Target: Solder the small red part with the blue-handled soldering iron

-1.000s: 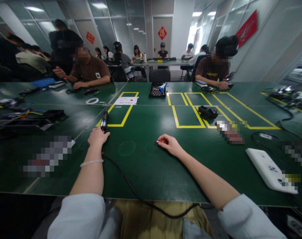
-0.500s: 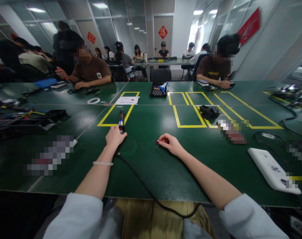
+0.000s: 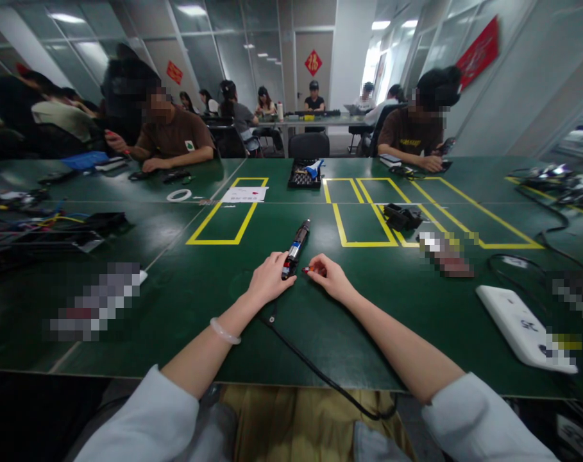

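- Head view: the left hand has its fingers closed around the lower end of a cylindrical tool, which lies slantwise, its narrow tip pointing away from the person.
- The right hand, just beside it, has thumb and fingers pinched together on a small red piece.
- A smooth black cable curves between the forearms and over the near edge of the green, faintly glossy bench.
- Beyond the tool stand a black tray with a studded-looking inside and a blue item in it, and a flat white paper across yellow tape.
- A white ring lies left of the paper.
- To the right sit an angular black part and a round-cornered white case.
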{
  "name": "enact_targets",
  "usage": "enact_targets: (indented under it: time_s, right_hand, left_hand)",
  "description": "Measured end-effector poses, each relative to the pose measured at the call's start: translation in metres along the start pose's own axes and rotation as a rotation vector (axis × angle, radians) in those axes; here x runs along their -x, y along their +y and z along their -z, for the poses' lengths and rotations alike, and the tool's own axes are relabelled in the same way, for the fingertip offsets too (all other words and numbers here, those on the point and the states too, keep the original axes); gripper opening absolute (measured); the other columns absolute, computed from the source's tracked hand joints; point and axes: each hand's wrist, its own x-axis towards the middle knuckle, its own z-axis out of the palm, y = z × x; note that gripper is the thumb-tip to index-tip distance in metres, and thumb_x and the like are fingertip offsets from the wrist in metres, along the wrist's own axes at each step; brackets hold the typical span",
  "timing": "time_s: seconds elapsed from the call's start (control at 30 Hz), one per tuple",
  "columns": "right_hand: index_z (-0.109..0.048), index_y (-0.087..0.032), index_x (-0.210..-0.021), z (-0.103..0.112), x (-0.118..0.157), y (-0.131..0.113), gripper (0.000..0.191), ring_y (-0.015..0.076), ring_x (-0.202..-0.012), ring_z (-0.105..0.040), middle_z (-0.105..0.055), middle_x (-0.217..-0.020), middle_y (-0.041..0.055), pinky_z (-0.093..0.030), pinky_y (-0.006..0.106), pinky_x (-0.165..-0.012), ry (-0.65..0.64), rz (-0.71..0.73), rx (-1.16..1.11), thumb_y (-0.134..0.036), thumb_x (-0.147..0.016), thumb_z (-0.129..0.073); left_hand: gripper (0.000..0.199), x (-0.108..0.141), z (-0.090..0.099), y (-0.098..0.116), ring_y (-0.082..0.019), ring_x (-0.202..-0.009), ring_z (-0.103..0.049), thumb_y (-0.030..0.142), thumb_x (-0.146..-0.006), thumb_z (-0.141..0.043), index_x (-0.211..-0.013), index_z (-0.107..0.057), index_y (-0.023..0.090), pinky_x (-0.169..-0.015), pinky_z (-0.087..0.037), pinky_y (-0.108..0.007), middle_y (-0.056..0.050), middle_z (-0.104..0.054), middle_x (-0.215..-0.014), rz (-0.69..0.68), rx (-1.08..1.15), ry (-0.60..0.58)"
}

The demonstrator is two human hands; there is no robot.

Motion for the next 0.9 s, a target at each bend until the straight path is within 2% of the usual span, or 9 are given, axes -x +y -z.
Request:
enact_targets:
  time_s: [0.17,0.37,0.53,0.67,0.9]
  right_hand:
    - [-0.053,-0.020,-0.085,-0.001,0.001,0.002,0.007,0.0133,-0.069,-0.050,-0.053,-0.081,-0.0001,-0.043,0.027,-0.068,-0.026,0.083,0.102,-0.024,-0.084,-0.059]
    - [-0.061,-0.020,-0.084,0.001,0.002,-0.006,0.003,0.0136,-0.071,-0.052,-0.051,-0.086,0.0016,-0.043,0.028,-0.070,-0.034,0.100,0.191,-0.022,-0.084,-0.062]
    - [-0.067,-0.019,-0.087,0.002,0.002,-0.007,0.008,0.0139,-0.070,-0.055,-0.057,-0.085,0.0032,-0.045,0.028,-0.069,-0.032,0.110,0.202,-0.023,-0.086,-0.061]
    - [-0.070,-0.020,-0.088,0.004,0.003,-0.007,0.014,0.0157,-0.075,-0.058,-0.064,-0.087,0.0050,-0.046,0.029,-0.071,-0.016,0.129,0.209,-0.026,-0.089,-0.058]
    - [-0.069,-0.019,-0.088,0.005,0.004,-0.008,0.014,0.0156,-0.073,-0.059,-0.068,-0.084,0.0042,-0.045,0.028,-0.070,0.017,0.091,0.180,-0.026,-0.089,-0.057]
  left_hand:
    - [0.062,0.004,-0.005,0.019,-0.026,-0.115,-0.054,0.042,-0.081,-0.060,-0.138,-0.041,0.023,-0.089,-0.047,-0.034,-0.010,-0.050,-0.130,-0.080,0.055,-0.016]
    - [0.063,0.005,-0.005,0.024,-0.028,-0.112,-0.054,0.042,-0.082,-0.059,-0.138,-0.041,0.020,-0.089,-0.048,-0.037,-0.012,-0.050,-0.129,-0.097,0.068,-0.023]
    - [0.062,0.006,-0.006,0.025,-0.027,-0.112,-0.053,0.042,-0.084,-0.058,-0.139,-0.040,0.022,-0.089,-0.046,-0.036,-0.012,-0.050,-0.128,-0.115,0.035,-0.002]
    - [0.062,0.005,-0.009,0.031,-0.029,-0.108,-0.054,0.046,-0.087,-0.054,-0.140,-0.040,0.018,-0.088,-0.044,-0.038,-0.015,-0.051,-0.124,-0.113,-0.007,0.025]
    - [0.059,-0.003,-0.013,0.036,-0.027,-0.100,-0.053,0.045,-0.091,-0.047,-0.143,-0.039,0.018,-0.083,-0.043,-0.036,-0.015,-0.052,-0.114,-0.068,-0.141,0.060]
